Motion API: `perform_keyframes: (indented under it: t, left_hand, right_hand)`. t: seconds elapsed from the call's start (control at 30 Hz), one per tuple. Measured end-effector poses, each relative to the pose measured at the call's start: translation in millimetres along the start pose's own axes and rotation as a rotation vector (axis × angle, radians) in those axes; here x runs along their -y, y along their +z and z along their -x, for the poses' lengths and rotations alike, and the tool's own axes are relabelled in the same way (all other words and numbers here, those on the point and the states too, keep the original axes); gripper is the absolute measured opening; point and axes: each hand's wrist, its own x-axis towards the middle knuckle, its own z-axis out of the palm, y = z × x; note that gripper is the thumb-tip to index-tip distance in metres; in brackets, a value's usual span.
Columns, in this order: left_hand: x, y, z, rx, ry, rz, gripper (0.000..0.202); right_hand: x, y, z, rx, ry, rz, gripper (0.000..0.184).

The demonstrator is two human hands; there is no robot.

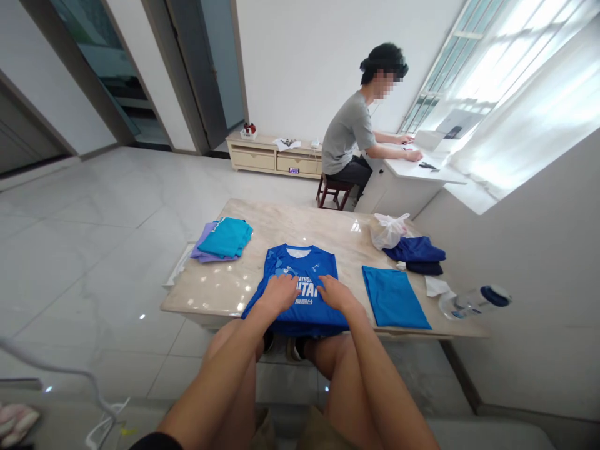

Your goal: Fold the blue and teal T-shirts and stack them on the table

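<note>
A blue sleeveless sports shirt (300, 315) with white lettering lies spread on the marble-topped table (300, 219), its neckline facing away from me and its lower edge hanging over the near edge. My left hand (281, 292) rests on the left of the chest print, fingers stretched out flat. On the other side of the lettering lies my right hand (335, 292), also open, with its fingertips on the fabric. Neither hand grips anything. To the right is a folded blue cloth (396, 297). A teal and purple stack of folded clothes (225, 239) sits at the left.
At the table's right are a white plastic bag (389, 231), dark blue clothing (416, 250), tissues (437, 286) and a clear bottle (473, 302) with a blue lid. Beyond the table, a person (349, 131) sits on a stool at a white desk (412, 169).
</note>
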Motion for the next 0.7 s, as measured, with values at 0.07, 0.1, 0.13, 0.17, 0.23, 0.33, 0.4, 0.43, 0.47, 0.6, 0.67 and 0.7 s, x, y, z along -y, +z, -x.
perform_keyframes:
  t: [0.07,0.1,0.13,0.17,0.23,0.33,0.4,0.43,0.47,0.6,0.67,0.7]
  left_hand:
    - [-2.7,6.6,48.7,-0.11,-0.012,-0.013,0.039]
    - [-2.4,13.0,76.1,-0.161,-0.027,-0.017,0.038]
    - [-1.8,20.9,103.9,-0.209,-0.034,-0.014,0.038]
    - [-1.5,29.7,130.8,-0.265,-0.043,-0.001,0.039]
    - [-3.1,47.8,177.4,-0.398,-0.059,0.022,0.039]
    - [-12.5,68.7,221.1,-0.552,-0.041,0.017,0.047]
    - [-20.8,76.0,232.7,-0.59,-0.03,0.008,0.052]
    - [-24.6,77.9,234.7,-0.594,-0.032,0.007,0.053]
    - [-27.9,78.9,235.0,-0.593,-0.038,0.009,0.053]
    - [-34.4,77.9,230.7,-0.592,-0.062,0.007,0.053]
    - [-34.6,76.9,230.0,-0.59,-0.047,0.002,0.054]
    - [-34.2,76.4,230.2,-0.585,-0.039,0.001,0.055]
  right_hand:
    - [6.7,9.4,44.6,-0.121,0.054,0.01,0.048]
    - [8.8,19.6,69.5,-0.217,0.084,0.006,0.048]
    - [10.9,33.0,94.9,-0.321,0.097,-0.01,0.049]
    - [13.7,48.7,119.8,-0.428,0.086,-0.044,0.049]
    - [22.7,82.0,164.9,-0.636,0.059,-0.136,0.051]
    - [44.1,120.7,212.6,-0.796,0.024,-0.204,0.066]
    - [57.9,134.0,229.4,-0.837,0.051,-0.208,0.077]
    - [63.2,137.6,233.9,-0.843,0.067,-0.209,0.08]
    - [67.1,139.8,236.4,-0.844,0.078,-0.21,0.081]
    - [71.8,140.2,234.8,-0.825,0.078,-0.23,0.079]
    - [71.3,138.0,233.2,-0.815,0.071,-0.243,0.079]
    - [71.0,136.7,233.3,-0.807,0.068,-0.25,0.078]
